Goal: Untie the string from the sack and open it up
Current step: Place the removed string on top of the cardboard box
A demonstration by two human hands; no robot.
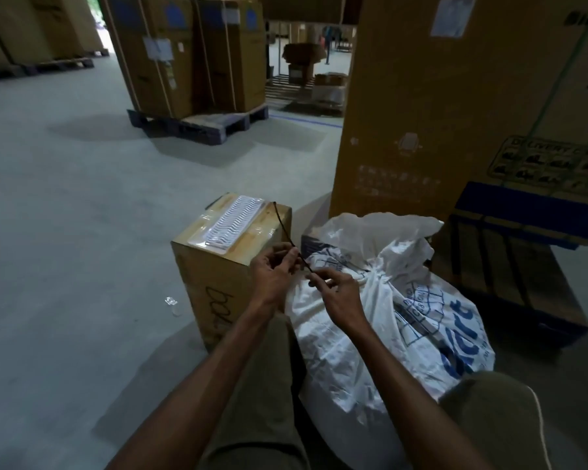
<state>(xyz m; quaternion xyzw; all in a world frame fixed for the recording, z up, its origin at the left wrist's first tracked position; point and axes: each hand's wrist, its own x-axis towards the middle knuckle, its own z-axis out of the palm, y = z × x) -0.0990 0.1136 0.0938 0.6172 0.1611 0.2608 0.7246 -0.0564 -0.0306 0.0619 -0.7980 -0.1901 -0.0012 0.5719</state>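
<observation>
We pinch the dark string (287, 237) with both hands: left hand (275, 269) higher, right hand (336, 293) lower, nearer the sack (387, 320) on the floor. The string runs diagonally up-left, away from the sack's gathered neck (370, 271).

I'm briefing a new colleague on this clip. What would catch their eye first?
Both hands, left hand and right hand, pinch a dark string at centre, above a white sack with blue print. A small cardboard box stands just left of the sack, and a tall carton rises behind.
</observation>
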